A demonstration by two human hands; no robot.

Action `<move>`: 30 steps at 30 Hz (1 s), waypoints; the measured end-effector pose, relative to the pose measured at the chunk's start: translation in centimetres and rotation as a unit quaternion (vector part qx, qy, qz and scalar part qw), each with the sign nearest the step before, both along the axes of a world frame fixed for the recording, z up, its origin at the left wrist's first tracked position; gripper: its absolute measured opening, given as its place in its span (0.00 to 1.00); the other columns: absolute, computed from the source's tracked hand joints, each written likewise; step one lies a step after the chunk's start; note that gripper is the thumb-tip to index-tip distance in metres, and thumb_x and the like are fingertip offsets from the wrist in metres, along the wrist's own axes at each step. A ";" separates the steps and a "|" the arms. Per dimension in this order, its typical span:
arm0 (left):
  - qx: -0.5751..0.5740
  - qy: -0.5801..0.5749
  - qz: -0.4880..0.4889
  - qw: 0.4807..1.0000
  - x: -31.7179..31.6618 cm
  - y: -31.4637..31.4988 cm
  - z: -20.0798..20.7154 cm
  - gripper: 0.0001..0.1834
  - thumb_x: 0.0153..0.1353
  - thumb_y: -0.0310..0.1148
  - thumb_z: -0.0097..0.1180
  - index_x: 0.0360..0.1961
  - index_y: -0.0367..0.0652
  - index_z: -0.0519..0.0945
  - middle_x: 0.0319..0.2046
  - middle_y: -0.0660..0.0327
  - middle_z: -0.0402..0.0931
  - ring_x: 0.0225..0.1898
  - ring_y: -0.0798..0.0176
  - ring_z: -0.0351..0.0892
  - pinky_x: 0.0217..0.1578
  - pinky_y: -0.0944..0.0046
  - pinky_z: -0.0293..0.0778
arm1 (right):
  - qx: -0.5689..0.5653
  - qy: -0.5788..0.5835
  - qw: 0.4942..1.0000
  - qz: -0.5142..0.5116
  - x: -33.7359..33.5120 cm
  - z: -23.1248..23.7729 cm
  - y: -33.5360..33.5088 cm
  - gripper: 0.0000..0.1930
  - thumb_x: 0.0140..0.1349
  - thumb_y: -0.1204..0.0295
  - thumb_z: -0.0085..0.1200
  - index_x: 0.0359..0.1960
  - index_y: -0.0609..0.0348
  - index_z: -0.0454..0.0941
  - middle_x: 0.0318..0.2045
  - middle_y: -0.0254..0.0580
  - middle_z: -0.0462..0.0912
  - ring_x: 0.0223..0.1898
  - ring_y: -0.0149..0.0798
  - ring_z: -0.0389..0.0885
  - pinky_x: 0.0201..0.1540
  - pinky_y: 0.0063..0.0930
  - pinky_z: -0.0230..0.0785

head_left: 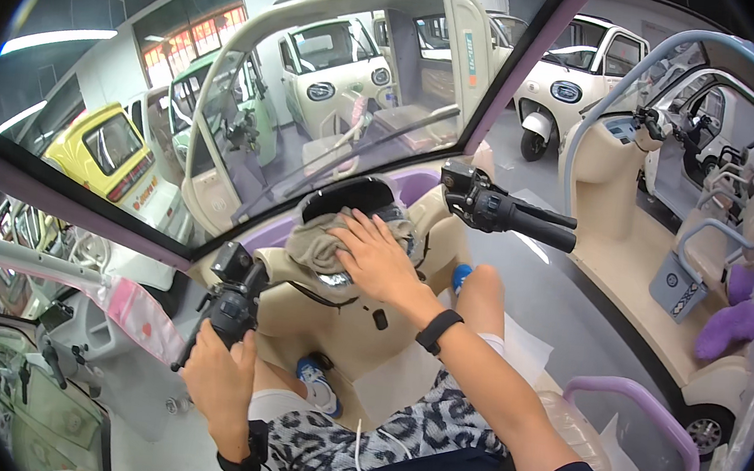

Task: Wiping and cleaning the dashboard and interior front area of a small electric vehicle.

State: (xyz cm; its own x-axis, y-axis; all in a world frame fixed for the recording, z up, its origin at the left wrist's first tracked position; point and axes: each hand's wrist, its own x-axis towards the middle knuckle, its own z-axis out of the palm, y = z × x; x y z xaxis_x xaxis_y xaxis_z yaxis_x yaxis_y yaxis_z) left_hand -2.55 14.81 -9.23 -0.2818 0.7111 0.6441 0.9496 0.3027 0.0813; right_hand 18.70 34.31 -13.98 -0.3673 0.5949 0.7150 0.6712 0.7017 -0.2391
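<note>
My right hand point(379, 258) holds a bunched grey-beige cloth point(311, 245) against the dashboard display of a small beige and purple vehicle. Its fingers lie stretched over the cloth, and a black hood point(349, 198) curves just beyond them. The display is mostly hidden, with a shiny edge showing below the cloth. On the left, my left hand point(220, 373) is wrapped round the black handlebar grip point(188, 344), below its switch block point(234, 305). The right handlebar grip point(537, 224) has no hand on it.
A windshield with a purple frame point(530, 64) rises ahead. At the right are a purple armrest point(643, 393) and another beige open vehicle point(616, 204). White point(320, 76) and yellow point(99, 154) vehicles stand beyond the glass. A pink-and-white cover point(144, 317) hangs at the left.
</note>
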 end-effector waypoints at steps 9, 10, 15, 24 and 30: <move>0.016 0.017 0.013 1.000 -0.4 -0.7 -0.6 0.32 0.54 0.52 0.62 0.49 0.33 0.73 0.34 0.50 0.79 0.35 0.48 0.81 0.36 0.53 0.75 | -0.050 0.014 0.998 0.030 4.4 0.5 2.0 0.21 0.70 0.60 0.45 0.63 0.49 0.71 0.67 0.49 0.64 0.72 0.51 0.54 0.73 0.46 0.43; 0.010 0.019 0.017 1.000 -0.4 -0.6 -0.5 0.32 0.54 0.52 0.62 0.49 0.33 0.73 0.34 0.51 0.79 0.35 0.48 0.81 0.37 0.53 0.75 | -0.052 0.034 0.997 0.040 4.5 0.5 2.0 0.21 0.70 0.61 0.46 0.62 0.49 0.72 0.67 0.50 0.64 0.72 0.52 0.53 0.73 0.46 0.43; -0.007 0.001 0.027 1.000 -0.4 -0.5 0.0 0.33 0.54 0.52 0.62 0.48 0.32 0.74 0.33 0.51 0.79 0.35 0.49 0.81 0.37 0.54 0.76 | -0.052 0.040 0.998 0.020 3.4 0.5 0.9 0.21 0.69 0.64 0.46 0.62 0.51 0.72 0.68 0.50 0.64 0.72 0.53 0.54 0.73 0.47 0.41; 0.021 0.024 0.025 0.999 -0.5 -0.3 -0.4 0.30 0.54 0.51 0.61 0.47 0.35 0.74 0.33 0.49 0.81 0.33 0.47 0.82 0.35 0.52 0.76 | -0.040 0.024 0.999 0.025 3.3 -0.1 -0.9 0.20 0.67 0.64 0.47 0.59 0.52 0.76 0.67 0.50 0.66 0.71 0.50 0.55 0.73 0.47 0.41; 0.013 0.015 0.039 0.999 -0.2 -0.5 -0.3 0.32 0.53 0.52 0.62 0.48 0.33 0.74 0.33 0.51 0.79 0.35 0.49 0.81 0.38 0.54 0.75 | -0.033 0.012 0.998 0.056 1.6 -0.1 -1.4 0.19 0.66 0.66 0.48 0.58 0.52 0.76 0.66 0.48 0.67 0.71 0.50 0.55 0.73 0.48 0.43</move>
State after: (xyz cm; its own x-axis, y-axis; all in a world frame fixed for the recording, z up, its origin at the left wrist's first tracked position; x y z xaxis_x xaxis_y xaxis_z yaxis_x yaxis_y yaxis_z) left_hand -2.78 14.29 -9.52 -0.3167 0.6704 0.6710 0.9253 0.3740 0.0630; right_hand 20.29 32.86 -14.09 -0.4167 0.5976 0.6850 0.5831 0.7538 -0.3030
